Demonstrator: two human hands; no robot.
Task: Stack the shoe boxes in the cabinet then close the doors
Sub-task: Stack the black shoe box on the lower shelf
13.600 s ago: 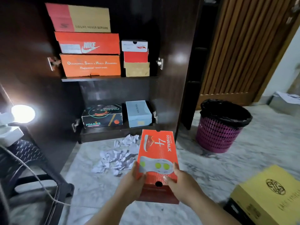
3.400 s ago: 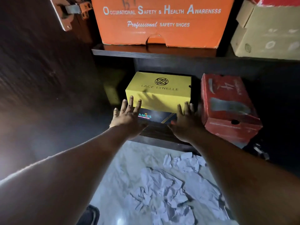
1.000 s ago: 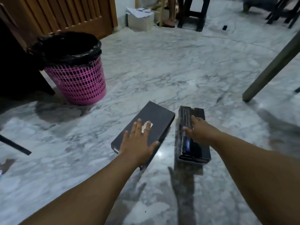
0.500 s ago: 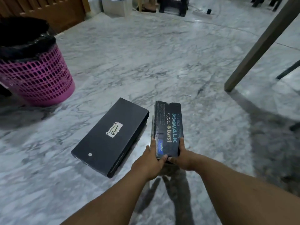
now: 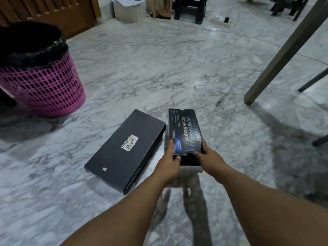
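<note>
The step in hand looks like the pick-up of another shoe box, with the cabinet itself out of view, so the next move would call for lifting this box level, turning toward the cabinet and finding a free spot on a stack there. The marble floor [image 5: 159, 68] fills most of the view, with a pink waste basket [image 5: 40, 86] off to the left and a wooden leg [image 5: 284, 52] slanting down at the right. A flat black Onitsuka Tiger box [image 5: 124, 150] lies on the floor, still to be carried. Just beside it, the dark Skechers box [image 5: 184, 132], long, glossy and printed with pale lettering, is held at its near end, seemingly just off the floor. The left hand [image 5: 168, 164] clasps its left edge and the right hand [image 5: 209, 160] its right edge, each grip wrapped round the box.
</note>
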